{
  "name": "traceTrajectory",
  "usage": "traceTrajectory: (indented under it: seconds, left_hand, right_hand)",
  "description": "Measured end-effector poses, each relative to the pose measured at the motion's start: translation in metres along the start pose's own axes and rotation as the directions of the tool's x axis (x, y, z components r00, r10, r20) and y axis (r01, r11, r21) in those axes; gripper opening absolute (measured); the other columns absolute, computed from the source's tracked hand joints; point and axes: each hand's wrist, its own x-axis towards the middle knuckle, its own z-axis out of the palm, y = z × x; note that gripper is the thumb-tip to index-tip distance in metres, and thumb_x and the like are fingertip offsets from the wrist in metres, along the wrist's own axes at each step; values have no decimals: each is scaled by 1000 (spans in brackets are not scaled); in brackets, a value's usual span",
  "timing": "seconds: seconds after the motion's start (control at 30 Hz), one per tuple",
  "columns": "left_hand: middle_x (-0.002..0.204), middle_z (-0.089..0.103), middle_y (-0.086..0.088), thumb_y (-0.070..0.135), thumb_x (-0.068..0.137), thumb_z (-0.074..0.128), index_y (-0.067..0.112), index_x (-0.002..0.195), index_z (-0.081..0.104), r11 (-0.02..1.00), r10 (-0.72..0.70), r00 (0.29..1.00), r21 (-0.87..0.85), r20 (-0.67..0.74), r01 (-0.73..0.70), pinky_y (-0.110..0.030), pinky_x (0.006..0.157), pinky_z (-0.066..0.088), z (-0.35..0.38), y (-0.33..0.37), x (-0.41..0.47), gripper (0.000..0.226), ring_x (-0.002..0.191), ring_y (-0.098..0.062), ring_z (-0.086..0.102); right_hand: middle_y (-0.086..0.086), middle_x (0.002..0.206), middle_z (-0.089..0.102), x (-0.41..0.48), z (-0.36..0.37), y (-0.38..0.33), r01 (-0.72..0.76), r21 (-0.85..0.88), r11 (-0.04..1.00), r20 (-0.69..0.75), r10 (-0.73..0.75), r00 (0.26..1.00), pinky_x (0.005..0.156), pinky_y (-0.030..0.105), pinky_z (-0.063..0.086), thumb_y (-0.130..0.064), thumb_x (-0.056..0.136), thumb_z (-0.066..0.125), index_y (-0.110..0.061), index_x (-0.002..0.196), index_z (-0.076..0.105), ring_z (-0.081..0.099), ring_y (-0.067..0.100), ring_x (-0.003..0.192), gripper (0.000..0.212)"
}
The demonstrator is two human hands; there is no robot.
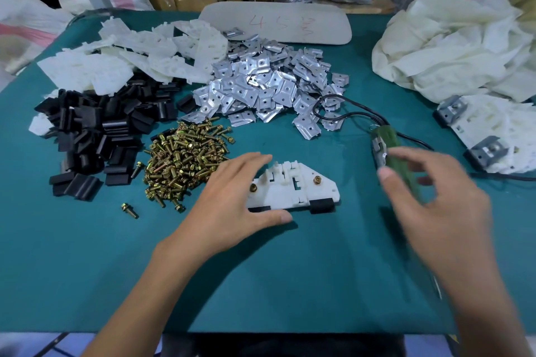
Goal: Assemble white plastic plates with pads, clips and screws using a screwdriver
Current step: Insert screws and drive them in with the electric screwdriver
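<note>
Teal matting, smooth and flat, is covering the table (290, 284).

- Left grip (232, 197): a bare hand with straight fingers is pressing down on the left end of the white plastic plate (293, 191). Its thumb is lying along the plate's lower edge.
- White plastic plate: a matt, angular, slotted moulding is lying flat at the table's centre. It is carrying two brass screws (316, 180) near its upper corners and black pads (322, 205) on its lower edge.
- Right grip (435, 197): blurred, it is hovering over the green screwdriver (387, 139) just right of the plate, with fingers spread and bent. Whether it is clasping the tool cannot be told.
- Black cable (348, 113): it is looping away from the screwdriver's far end.
- Screw heap (185, 156): shiny brass-coloured screws with washers are lying left of the plate.
- Pad heap (95, 130): black folded pieces are lying farther left.
- Clip heap (269, 87): bent silvery sheet-metal squares, each with a hole, are lying beyond.
- Plate heap (130, 61): jagged white mouldings are piling up at far left.
- Assembled plates (493, 130): these are lying at right, bearing metal clips.
- Crumpled white sacking (452, 40): this is lying behind the assembled plates.
</note>
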Motion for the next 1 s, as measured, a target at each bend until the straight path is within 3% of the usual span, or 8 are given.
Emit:
traceTrajectory:
  seconds: [0.2, 0.3, 0.37, 0.5, 0.67, 0.8, 0.9, 1.0]
  left_hand:
    - [143, 46, 13, 74, 73, 67, 32, 146, 43, 996, 50, 999, 67, 6, -51, -25, 105, 27, 20, 15, 30, 87, 129, -12, 41]
    - [142, 44, 14, 81, 70, 62, 35, 149, 39, 997, 56, 998, 59, 33, -58, -25, 104, 25, 27, 18, 39, 94, 128, -11, 39]
    - [139, 42, 14, 87, 67, 56, 39, 150, 37, 995, 46, 999, 90, 26, -49, -24, 101, 22, 32, 18, 40, 98, 126, -12, 37]
    - [137, 44, 13, 91, 66, 49, 41, 148, 41, 996, 32, 999, 86, -30, -29, -25, 99, 24, 38, 15, 38, 97, 122, -13, 38]
    - [136, 44, 16, 92, 66, 49, 42, 148, 40, 995, 28, 999, 100, -31, -24, -25, 98, 24, 40, 14, 40, 96, 121, -11, 38]
    - [135, 45, 16, 92, 67, 49, 42, 147, 41, 994, 36, 998, 104, -47, -31, -24, 94, 25, 41, 14, 39, 95, 116, -10, 38]
    - [133, 48, 15, 90, 66, 52, 41, 145, 44, 993, 42, 997, 108, -63, -35, -25, 93, 27, 41, 14, 39, 93, 114, -11, 41]
    - [132, 48, 14, 91, 65, 51, 42, 146, 43, 995, 31, 998, 97, -53, -26, -25, 94, 26, 42, 13, 40, 95, 114, -10, 40]
  right_hand:
    - [-2, 117, 64, 16, -12, 30, -326, -454, 829, 393, 515, 762, 80, 34, 41, -62, 83, 69, -33, 143, 40, 61, 25, 102, 73]
    - [-18, 71, 63, 24, -10, 34, -413, -342, 844, 356, 523, 774, 61, 26, 40, -47, 75, 78, -34, 116, 55, 60, 6, 69, 49]
    - [-6, 62, 63, 24, -16, 40, -562, -56, 825, 377, 539, 754, 60, 30, 49, -38, 70, 80, -22, 92, 65, 61, 19, 58, 31]
    - [12, 76, 52, 9, -15, 37, -695, 565, 445, 491, 496, 717, 45, 30, 43, -9, 77, 73, -14, 92, 58, 56, 23, 49, 21]
    - [12, 96, 69, 8, -5, 8, -655, 751, -88, 653, 251, 715, 51, 32, 51, -50, 67, 84, -14, 105, 64, 60, 22, 64, 56]
    - [6, 77, 61, 7, 13, -9, -656, 749, -95, 646, 329, 689, 49, 29, 54, -63, 79, 66, -16, 95, 66, 62, 18, 59, 50]
    - [10, 107, 76, 16, 15, -20, -576, 815, -61, 562, 323, 762, 59, 35, 62, -56, 85, 61, -21, 95, 57, 76, 31, 95, 37]
    - [1, 78, 72, 35, 12, -26, -441, 895, 70, 394, 341, 853, 59, 31, 60, -53, 90, 60, -22, 98, 56, 72, 18, 69, 33]
